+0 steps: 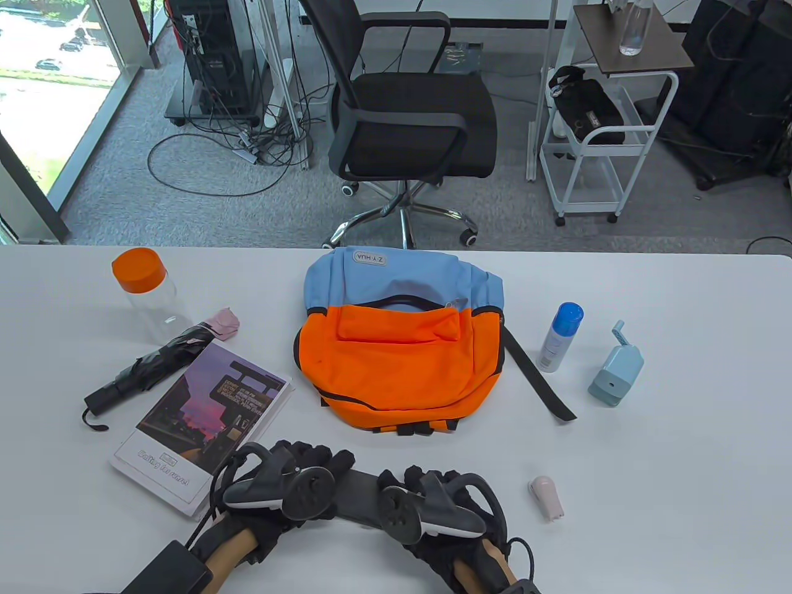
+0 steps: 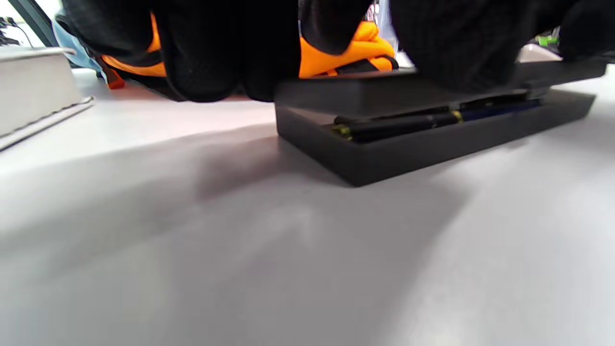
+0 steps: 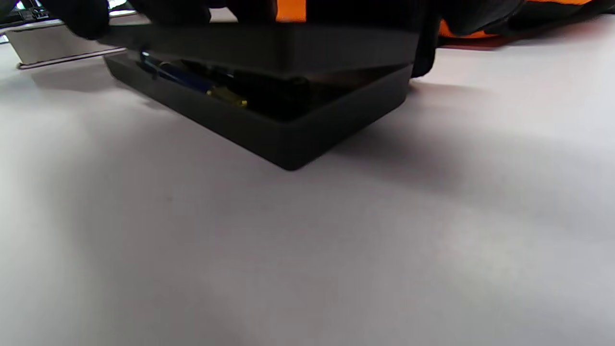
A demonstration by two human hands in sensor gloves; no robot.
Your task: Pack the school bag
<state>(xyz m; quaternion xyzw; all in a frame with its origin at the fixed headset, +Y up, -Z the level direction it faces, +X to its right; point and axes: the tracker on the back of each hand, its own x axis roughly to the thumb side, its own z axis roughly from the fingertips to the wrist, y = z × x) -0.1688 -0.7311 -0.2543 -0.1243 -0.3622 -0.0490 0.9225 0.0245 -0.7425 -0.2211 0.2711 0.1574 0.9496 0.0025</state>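
Observation:
An orange and blue backpack (image 1: 396, 346) lies flat at the table's middle; it also shows behind the fingers in the left wrist view (image 2: 365, 45). A flat black pencil box (image 1: 362, 489) lies near the front edge. Its lid (image 2: 365, 93) stands ajar over the base (image 2: 432, 144), with pens (image 2: 399, 126) inside. My left hand (image 1: 297, 470) holds the lid's left end and my right hand (image 1: 427, 489) holds its right end. The right wrist view shows the lid (image 3: 269, 45) raised above the base (image 3: 269, 129) and the pens (image 3: 192, 81).
On the left are a clear bottle with an orange cap (image 1: 145, 291), a folded black umbrella (image 1: 148, 368) and a book (image 1: 201, 427). On the right are a blue-capped spray can (image 1: 560, 337), a pale blue pencil sharpener (image 1: 615, 368) and a small pink object (image 1: 546, 497).

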